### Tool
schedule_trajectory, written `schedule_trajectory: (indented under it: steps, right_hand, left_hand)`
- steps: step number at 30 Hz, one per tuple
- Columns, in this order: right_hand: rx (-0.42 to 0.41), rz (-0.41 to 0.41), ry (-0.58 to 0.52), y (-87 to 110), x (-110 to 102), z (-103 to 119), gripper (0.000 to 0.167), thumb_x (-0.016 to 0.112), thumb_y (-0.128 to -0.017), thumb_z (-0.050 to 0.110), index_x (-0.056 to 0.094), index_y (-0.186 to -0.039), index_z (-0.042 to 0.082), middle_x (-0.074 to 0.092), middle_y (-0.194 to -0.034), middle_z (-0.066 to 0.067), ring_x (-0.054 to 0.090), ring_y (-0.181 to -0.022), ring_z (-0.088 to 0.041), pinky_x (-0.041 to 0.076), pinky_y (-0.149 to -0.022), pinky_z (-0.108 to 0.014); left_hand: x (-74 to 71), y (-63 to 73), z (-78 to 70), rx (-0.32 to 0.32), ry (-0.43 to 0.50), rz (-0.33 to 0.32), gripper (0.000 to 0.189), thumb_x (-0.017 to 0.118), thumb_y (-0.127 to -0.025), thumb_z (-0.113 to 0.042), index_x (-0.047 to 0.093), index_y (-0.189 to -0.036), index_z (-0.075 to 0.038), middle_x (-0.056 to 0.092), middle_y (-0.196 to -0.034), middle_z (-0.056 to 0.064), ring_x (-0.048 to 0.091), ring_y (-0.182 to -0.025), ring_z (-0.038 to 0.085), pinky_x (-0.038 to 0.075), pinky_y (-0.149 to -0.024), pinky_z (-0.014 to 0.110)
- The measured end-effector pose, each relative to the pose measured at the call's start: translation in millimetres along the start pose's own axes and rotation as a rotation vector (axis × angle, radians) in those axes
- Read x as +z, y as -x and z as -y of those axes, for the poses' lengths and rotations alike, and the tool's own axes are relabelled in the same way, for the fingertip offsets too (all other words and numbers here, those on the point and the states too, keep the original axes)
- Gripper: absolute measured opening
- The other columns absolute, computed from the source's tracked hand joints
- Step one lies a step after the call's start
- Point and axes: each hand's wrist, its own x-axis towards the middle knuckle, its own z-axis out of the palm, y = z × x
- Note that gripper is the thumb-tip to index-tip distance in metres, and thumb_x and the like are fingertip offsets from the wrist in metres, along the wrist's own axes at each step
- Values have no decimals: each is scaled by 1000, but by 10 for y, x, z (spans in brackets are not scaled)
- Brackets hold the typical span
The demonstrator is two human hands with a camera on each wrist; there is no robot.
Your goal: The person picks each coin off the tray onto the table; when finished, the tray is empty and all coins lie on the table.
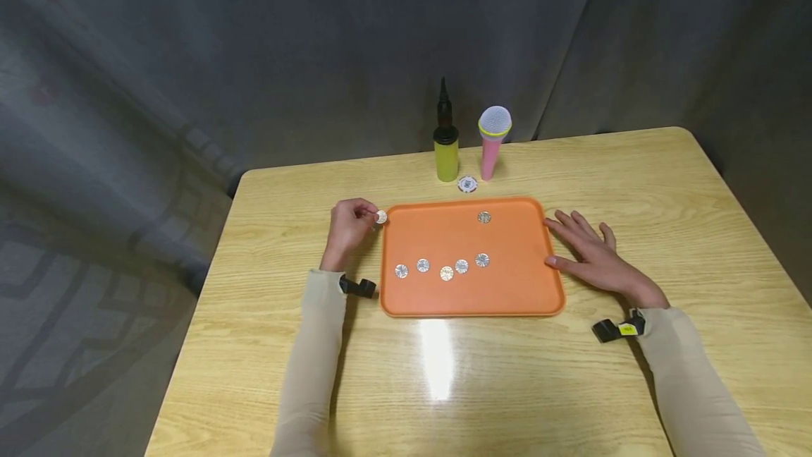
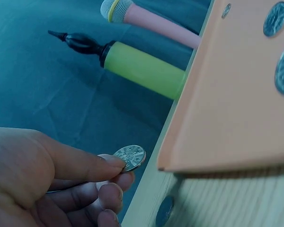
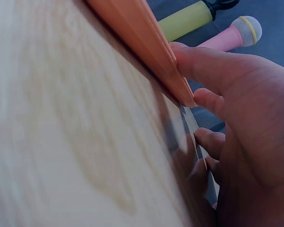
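Observation:
My left hand (image 1: 350, 228) pinches a silver coin (image 2: 131, 157) between thumb and fingers, just outside the upper left corner of the orange tray (image 1: 438, 231). Below that hand, another coin (image 2: 165, 211) lies on the wooden table beside the tray. Several more coins sit inside the tray: most form a loose row across its lower half, including a gold-toned coin (image 1: 447, 273), while a lone coin (image 1: 484, 217) is near the far rim. At the tray's right edge, my right hand (image 1: 590, 254) has its fingers extended, thumb and index finger touching the rim.
Behind the tray stand a yellow-green hand pump (image 1: 447, 161) with a black nozzle and a pink toy microphone (image 1: 490, 154). A white poker chip (image 1: 467, 184) lies in front of them. Dark grey curtain (image 1: 355, 55) hangs beyond the table's (image 1: 507, 386) far edge.

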Motion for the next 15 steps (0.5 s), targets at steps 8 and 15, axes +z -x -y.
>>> schedule_trajectory:
  steps: [8, 15]
  right_hand:
    - [-4, -6, 1, -5, -8, 13, 75, 64, -97, 30, 26, -159, 15, 11, -167, -25, -6, -155, -46, -17, -111, -73]
    - [2, -2, 3, -5, -5, 19, 75, 64, -97, 30, 25, -159, 15, 11, -167, -25, -6, -155, -46, -17, -111, -73]
  left_hand:
    - [-138, 14, 85, -44, 0, -16, 9, 64, -88, 5, 72, -92, 5, 69, -82, 16, 56, -62, 9, 45, -56, 19]
    - [-240, 26, 151, -64, -10, -43, 9, 65, -88, 6, 72, -93, 7, 69, -82, 17, 55, -60, 6, 44, -55, 17]
